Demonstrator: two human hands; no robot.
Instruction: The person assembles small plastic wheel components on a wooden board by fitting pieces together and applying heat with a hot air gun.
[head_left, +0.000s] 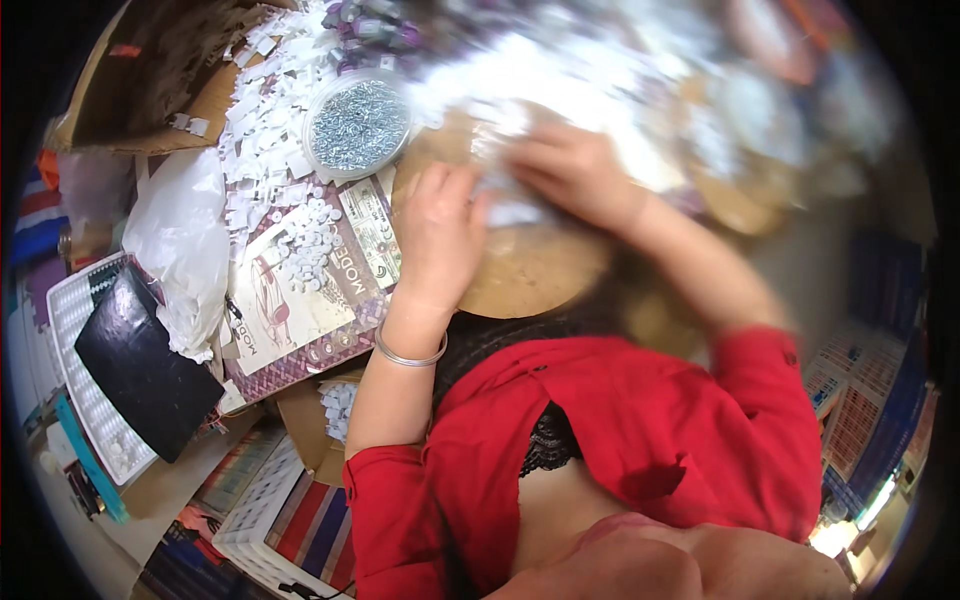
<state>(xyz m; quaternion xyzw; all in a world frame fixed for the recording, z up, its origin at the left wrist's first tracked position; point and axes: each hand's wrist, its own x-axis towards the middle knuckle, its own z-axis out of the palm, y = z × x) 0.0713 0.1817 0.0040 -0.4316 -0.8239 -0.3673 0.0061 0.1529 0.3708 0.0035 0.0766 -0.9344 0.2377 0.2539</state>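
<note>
My left hand (441, 235) rests at the left edge of a round brown board (540, 270), its fingers curled. What they hold, if anything, is hidden. Over the board my right hand (578, 172) reaches inward, smeared by motion, so its grip does not show. Close to its fingertips is a shiny whitish piece (493, 142), too blurred to name. Beyond the left hand stands a round clear tub (360, 122) full of small silvery metal parts, perhaps screws. Small white plastic pieces (270, 130) lie heaped beside the tub, and little white round pieces (308, 245) sit nearer.
At the far left an open cardboard box (170, 70) lies tilted. A white plastic bag (185, 240) hangs over the table's left side, above a white tray (75, 300) with a black sheet (145, 355). Purple pieces (375, 35) lie at the back.
</note>
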